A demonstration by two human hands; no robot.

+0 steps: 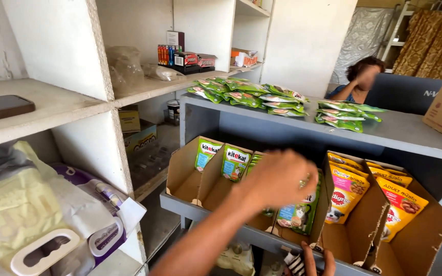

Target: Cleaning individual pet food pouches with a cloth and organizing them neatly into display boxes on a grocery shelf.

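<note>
— What is the left hand (277, 179) on?

— A green pet-food pouch (296, 214) standing in an open cardboard display box (317, 212) on the lower grey shelf (216, 217). The hand is blurred; its fingers curl over the pouch's top, so it looks closed on it, though the grip itself is hidden behind the knuckles.

— And the right hand (313, 261)?

— Low at the bottom edge, fingertips touching the front lip of the same shelf, just under that box. Whether it grips anything, I cannot tell.

— What stands beside the pouch?

— To the left, two more cardboard boxes, each with an upright green pouch (235, 162). To the right, boxes of yellow pouches (348, 191). Above, on the grey shelf top (410, 130), loose green sachets (251, 94) lie in overlapping piles.

— Farther out?

— White shelving on the left holds a dark phone (1, 107), wrapped packs with plastic handles (52, 225) and small boxes (185, 59). Behind the counter, another person (359, 79) sits with a hand raised to the head.
</note>
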